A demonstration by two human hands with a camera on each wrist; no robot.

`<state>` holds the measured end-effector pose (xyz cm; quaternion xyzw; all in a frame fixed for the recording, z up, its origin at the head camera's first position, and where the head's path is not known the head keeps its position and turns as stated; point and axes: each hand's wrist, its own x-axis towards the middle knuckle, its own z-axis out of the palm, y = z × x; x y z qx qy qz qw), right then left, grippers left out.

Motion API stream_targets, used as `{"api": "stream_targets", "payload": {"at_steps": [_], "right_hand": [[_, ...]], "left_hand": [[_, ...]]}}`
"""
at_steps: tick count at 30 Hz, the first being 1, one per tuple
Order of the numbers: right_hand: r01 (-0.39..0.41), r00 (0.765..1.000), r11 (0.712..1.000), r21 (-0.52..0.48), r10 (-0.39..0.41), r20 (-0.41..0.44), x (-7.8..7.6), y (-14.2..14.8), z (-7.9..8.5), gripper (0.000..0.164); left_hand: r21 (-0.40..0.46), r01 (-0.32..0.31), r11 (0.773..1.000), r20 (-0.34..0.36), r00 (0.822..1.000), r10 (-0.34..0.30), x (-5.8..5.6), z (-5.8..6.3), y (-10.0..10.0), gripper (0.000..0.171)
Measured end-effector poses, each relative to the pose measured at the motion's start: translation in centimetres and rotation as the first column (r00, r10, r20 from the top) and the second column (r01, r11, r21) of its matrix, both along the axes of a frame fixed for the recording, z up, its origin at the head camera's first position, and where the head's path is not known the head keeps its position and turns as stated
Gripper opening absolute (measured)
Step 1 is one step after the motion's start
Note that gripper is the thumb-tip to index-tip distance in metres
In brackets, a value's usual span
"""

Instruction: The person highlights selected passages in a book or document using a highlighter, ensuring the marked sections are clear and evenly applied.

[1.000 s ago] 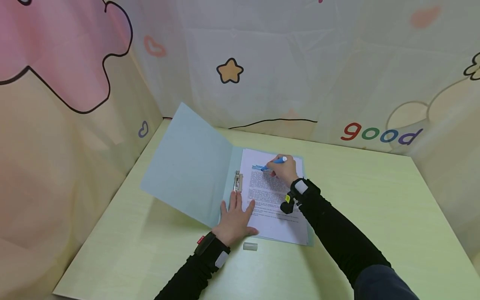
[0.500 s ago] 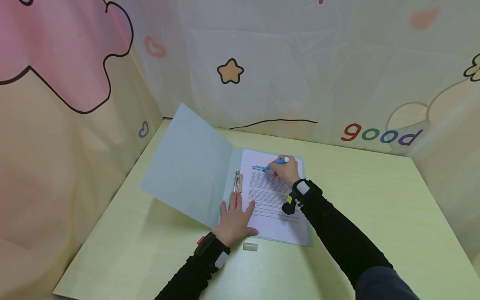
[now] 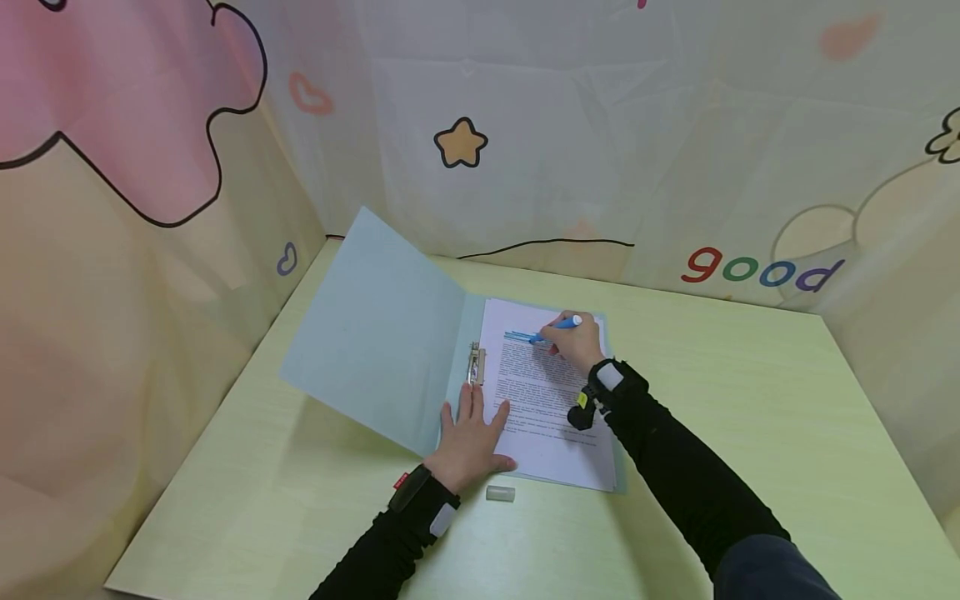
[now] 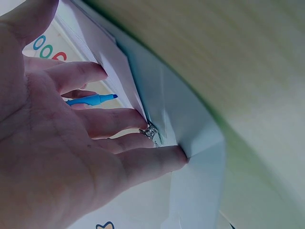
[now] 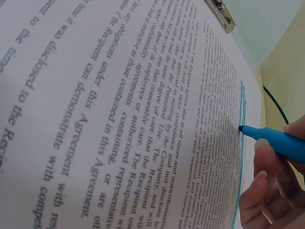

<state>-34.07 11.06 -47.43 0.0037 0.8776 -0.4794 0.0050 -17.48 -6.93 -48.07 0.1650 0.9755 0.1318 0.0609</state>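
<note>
A pale blue folder [image 3: 378,325] lies open on the table, its cover tilted up on the left. Printed sheets [image 3: 555,462] are inside it, beside a metal clip [image 3: 476,364] at the spine. My right hand [image 3: 576,343] pinches a blue highlighter [image 5: 276,141]; its tip meets the text near the top of the page. Blue strokes [image 5: 242,102] cover lines there. With fingers spread, my left hand [image 3: 467,446] rests on the folder's spine and the sheets' left edge, fingertips just below the clip. In the left wrist view the highlighter [image 4: 93,99] shows beyond the fingers.
A small grey block-like piece [image 3: 500,493] lies on the table just in front of the folder. Behind and to the left of the table [image 3: 750,400] hangs a printed curtain [image 3: 555,150].
My right hand and the highlighter have slid slightly rightward along the line, and the blue stroke is longer. The left hand and the folder have stayed in place.
</note>
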Motion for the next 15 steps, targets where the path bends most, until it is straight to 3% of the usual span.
{"api": "stream_targets", "payload": {"at_steps": [15], "right_hand": [[0.013, 1.000, 1.000, 0.001, -0.013, -0.009, 0.00, 0.51, 0.03, 0.017]], "left_hand": [[0.009, -0.003, 1.000, 0.005, 1.000, 0.003, 0.03, -0.07, 0.03, 0.082]]}}
